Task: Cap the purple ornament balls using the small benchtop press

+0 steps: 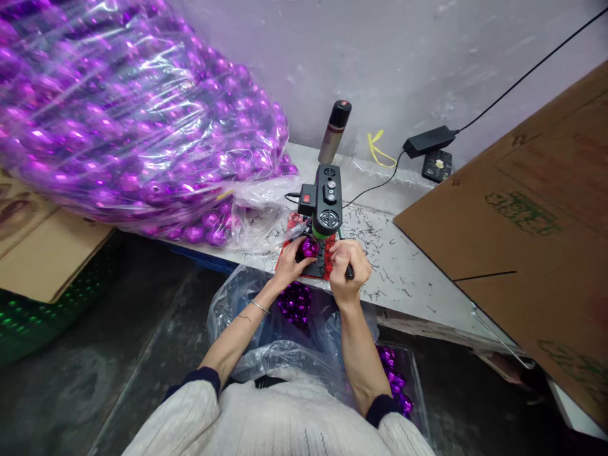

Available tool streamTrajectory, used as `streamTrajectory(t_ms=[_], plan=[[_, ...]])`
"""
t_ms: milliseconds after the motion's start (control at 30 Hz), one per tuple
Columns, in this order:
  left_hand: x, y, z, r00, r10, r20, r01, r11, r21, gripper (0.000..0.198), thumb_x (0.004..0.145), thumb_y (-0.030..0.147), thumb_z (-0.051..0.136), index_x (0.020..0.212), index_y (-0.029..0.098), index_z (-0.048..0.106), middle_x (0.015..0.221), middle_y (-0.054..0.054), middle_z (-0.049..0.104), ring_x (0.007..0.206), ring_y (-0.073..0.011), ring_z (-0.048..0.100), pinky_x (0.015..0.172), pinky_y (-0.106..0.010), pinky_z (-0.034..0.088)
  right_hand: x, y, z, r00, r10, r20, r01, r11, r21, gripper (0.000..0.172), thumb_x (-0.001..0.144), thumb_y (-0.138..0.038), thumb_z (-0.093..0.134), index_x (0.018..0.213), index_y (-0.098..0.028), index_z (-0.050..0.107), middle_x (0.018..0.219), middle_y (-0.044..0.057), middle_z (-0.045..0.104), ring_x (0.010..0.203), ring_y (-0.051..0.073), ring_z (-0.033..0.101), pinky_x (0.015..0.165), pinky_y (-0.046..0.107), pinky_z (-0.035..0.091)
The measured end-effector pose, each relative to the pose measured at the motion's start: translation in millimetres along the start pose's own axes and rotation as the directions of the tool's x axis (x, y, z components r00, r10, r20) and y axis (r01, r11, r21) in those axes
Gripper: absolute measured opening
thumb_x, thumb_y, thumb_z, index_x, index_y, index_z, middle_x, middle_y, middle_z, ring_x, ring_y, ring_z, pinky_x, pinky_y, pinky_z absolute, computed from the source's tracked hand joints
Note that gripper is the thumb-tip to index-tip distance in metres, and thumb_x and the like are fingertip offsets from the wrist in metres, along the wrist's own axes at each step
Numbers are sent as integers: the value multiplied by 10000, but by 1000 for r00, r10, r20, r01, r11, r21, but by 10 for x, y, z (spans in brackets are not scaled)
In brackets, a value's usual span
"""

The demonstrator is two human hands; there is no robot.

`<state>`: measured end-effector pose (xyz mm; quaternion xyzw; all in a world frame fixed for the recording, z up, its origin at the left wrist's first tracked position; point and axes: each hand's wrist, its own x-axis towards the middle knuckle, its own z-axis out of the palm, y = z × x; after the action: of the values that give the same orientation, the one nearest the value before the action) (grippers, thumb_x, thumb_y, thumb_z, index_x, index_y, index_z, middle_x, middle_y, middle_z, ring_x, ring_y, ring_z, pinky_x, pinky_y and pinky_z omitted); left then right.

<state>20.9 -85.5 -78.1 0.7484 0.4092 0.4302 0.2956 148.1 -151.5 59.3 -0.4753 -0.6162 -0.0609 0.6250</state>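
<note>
Under the head of a small black bench drill press (327, 199), my left hand (291, 263) grips a shiny purple ball (310, 247), thumb and fingers around its sides. My right hand (350, 263) is closed around a black-tipped lever handle (350, 272) at the machine's right side. The machine stands on a red and black base (329, 253) at the table's front edge. The drill's tip and the exact spot where it meets the ball are hidden.
A large clear bag of purple balls (156, 126) fills the left. Behind the machine stand a spray can (335, 130) and a power adapter (430, 141). A cardboard box (517, 234) stands right. An open plastic bag (228, 304) hangs below; dark shavings litter the table (403, 272).
</note>
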Motion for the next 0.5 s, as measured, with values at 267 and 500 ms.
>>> streamTrajectory(t_ms=[267,500], plan=[[-26,-51,1,998,33,44,-33,999,-1,642,894,492,737,1419,186,531,1364,-158,672,1275,-302,647,1096,-484,518,-22,13,0,1000,-8,9,8,1000,-6,259,981,-150,450,751,-230,540,709,-2,605,686,143,602,644,302,457],[-25,-96,53,998,20,54,-20,1000,13,675,892,496,738,1458,208,511,1407,-151,656,1337,-310,611,1166,-517,454,-89,50,-6,999,-29,18,29,1000,-7,238,968,-121,463,774,-224,554,725,-5,614,697,138,609,657,296,473]])
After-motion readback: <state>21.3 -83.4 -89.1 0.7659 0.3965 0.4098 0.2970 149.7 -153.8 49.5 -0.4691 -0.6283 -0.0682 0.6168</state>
